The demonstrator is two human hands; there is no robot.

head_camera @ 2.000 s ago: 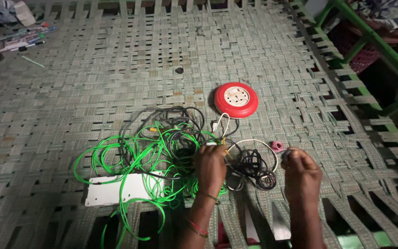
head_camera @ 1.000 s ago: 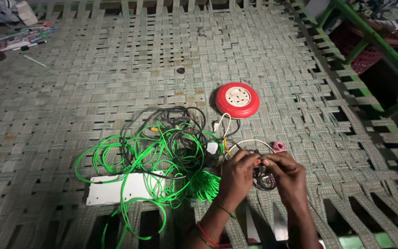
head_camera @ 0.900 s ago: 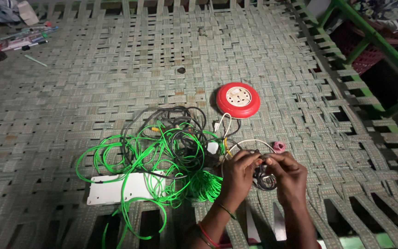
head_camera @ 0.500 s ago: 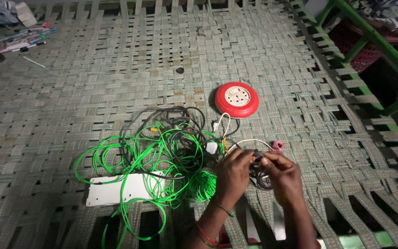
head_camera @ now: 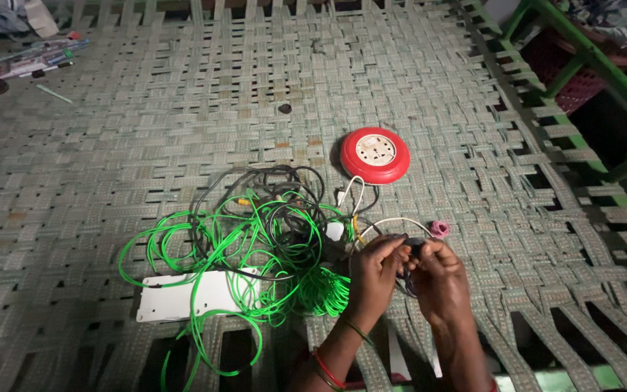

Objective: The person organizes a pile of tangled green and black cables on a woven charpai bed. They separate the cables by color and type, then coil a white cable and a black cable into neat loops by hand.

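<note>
A woven-strap cot (head_camera: 183, 109) with a green frame fills the head view. Near its front edge, the left hand (head_camera: 373, 272) and right hand (head_camera: 440, 279) meet, fingers pinched together on a small dark cable bundle (head_camera: 411, 250) held between them, just above the webbing. Left of the hands lies a tangle of green wire (head_camera: 248, 254) over a white power strip (head_camera: 183, 294). A red round socket box (head_camera: 375, 154) sits beyond, with a small pink piece (head_camera: 440, 229) near the right hand.
</note>
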